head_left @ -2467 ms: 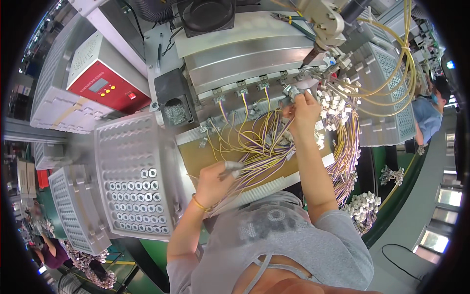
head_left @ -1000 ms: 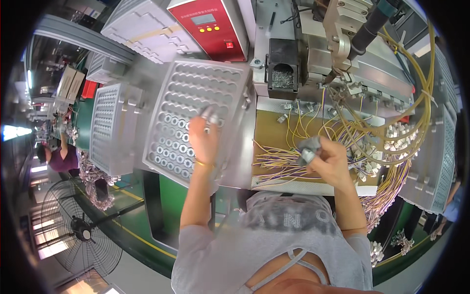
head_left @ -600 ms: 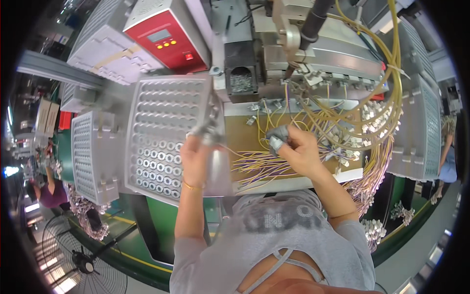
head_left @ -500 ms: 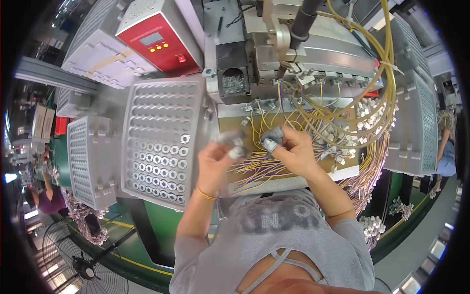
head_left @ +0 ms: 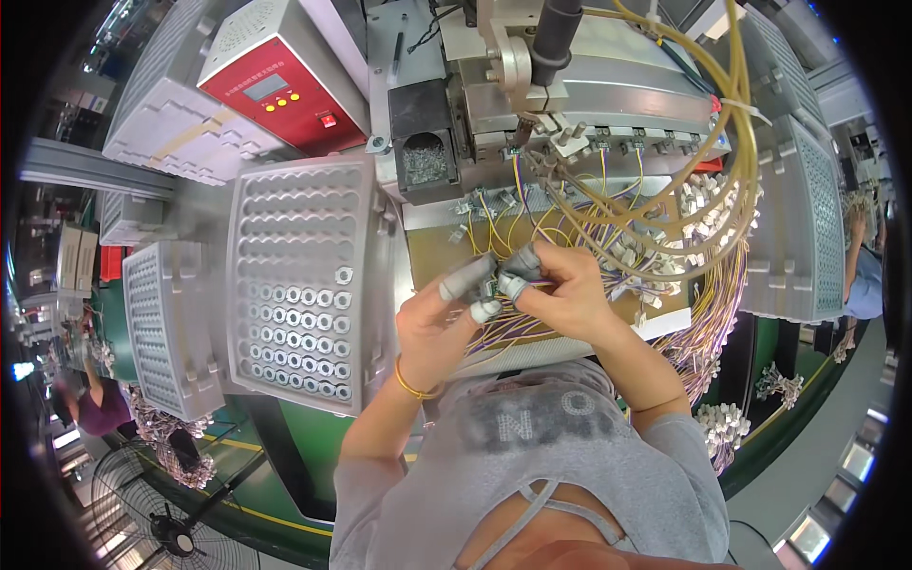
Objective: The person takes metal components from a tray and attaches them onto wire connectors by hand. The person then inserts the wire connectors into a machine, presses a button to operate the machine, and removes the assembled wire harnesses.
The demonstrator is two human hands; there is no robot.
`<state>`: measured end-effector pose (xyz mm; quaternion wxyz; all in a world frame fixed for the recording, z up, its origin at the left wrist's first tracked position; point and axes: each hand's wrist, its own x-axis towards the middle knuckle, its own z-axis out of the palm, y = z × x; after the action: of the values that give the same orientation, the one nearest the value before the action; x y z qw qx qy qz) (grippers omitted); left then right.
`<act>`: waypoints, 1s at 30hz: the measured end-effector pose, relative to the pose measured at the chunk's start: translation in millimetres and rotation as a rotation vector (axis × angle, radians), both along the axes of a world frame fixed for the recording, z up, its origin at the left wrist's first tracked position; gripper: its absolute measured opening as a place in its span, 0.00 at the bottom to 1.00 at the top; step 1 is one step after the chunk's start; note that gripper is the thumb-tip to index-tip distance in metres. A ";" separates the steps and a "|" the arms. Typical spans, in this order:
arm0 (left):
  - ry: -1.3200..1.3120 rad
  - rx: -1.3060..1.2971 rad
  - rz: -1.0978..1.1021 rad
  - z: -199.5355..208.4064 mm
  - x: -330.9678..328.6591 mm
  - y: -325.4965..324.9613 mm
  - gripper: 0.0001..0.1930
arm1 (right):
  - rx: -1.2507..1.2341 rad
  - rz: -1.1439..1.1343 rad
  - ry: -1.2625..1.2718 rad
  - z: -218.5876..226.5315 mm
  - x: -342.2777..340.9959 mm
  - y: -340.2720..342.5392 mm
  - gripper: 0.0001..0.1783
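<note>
My left hand (head_left: 439, 312) and my right hand (head_left: 562, 290) meet in front of me above the work board (head_left: 432, 249). Grey covers sit on the thumb and index finger of each. Between the fingertips is a small part with a bit of green (head_left: 491, 287), mostly hidden by the fingers. My left index finger and thumb close in on it from the left, my right fingers pinch it from the right. Yellow and purple wires (head_left: 513, 328) run beneath my hands. Beyond, small wired parts (head_left: 605, 145) line the front of a metal fixture (head_left: 608, 106).
To the left, a pale plastic tray (head_left: 372, 214) holds rows of metal rings (head_left: 312, 337). Behind it stands a red-fronted control box (head_left: 309, 109). A black container (head_left: 425, 119) holds metallic scraps. Looped yellowish hoses (head_left: 739, 114) hang at right, above bundled white connectors (head_left: 708, 204).
My left hand has moved slightly right and its fingertips now meet those of my right hand at the small part. The view has shifted a little.
</note>
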<state>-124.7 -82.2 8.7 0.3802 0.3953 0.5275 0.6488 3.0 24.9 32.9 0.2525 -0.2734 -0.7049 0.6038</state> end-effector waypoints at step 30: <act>-0.487 -0.066 -0.046 -6.7 5.3 12.6 0.10 | 0.103 -0.035 -0.011 -1.1 5.0 -4.0 0.05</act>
<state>-119.4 -69.6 2.0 0.5234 0.2263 0.4321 0.6986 8.0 20.8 31.8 0.2730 -0.2754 -0.7317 0.5606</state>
